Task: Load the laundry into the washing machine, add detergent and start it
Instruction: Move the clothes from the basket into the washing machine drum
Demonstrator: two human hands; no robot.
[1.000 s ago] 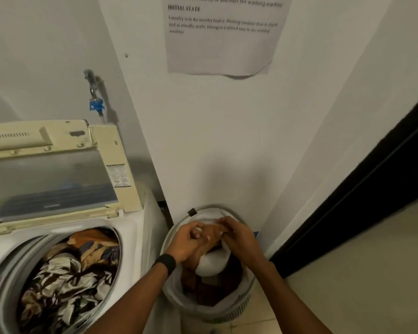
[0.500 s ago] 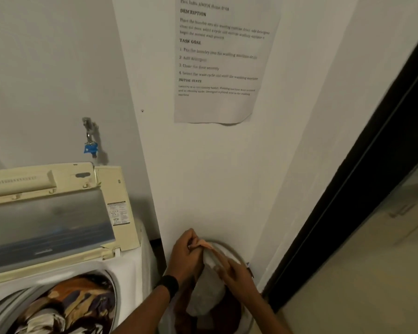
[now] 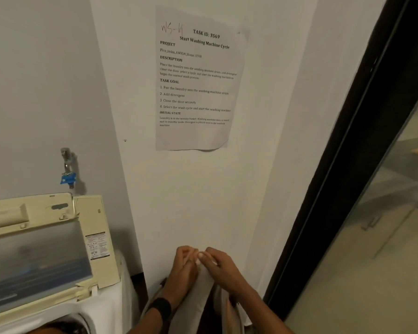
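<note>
Low in the middle of the head view, close against the white wall [image 3: 191, 201], holding up a pale garment [image 3: 199, 300] with both hands. Gripping its top edge with the left hand [image 3: 184, 266], fingers curled round the bunched cloth, a dark wristband [image 3: 161, 307] on that wrist. Pinching the same edge with the right hand [image 3: 223, 266], touching the left, thumb and fingertips closed on the fabric. Letting the garment hang straight down between the two forearms, long axis upright, lower end running out at the bottom edge and hidden from there on.

Standing with the washing machine [image 3: 106, 307] to the left of the hands and lower, lid [image 3: 34, 256] tipped up against the wall, dark laundry [image 3: 60, 328] showing in the open drum [image 3: 82, 318] at the bottom left. Facing a printed task sheet [image 3: 196, 80] stuck higher on the wall, with a tap [image 3: 68, 165] above the machine and a dark door frame [image 3: 348, 165] to the right.

Judging from this: loading under way, detergent and start not yet reached. Looking at a likely carry leftward and down to the drum, left hand nearer the opening and leading. Needing enough lift first for the hanging tail to clear the machine's rim, risking otherwise a trailing end draped outside the drum
</note>
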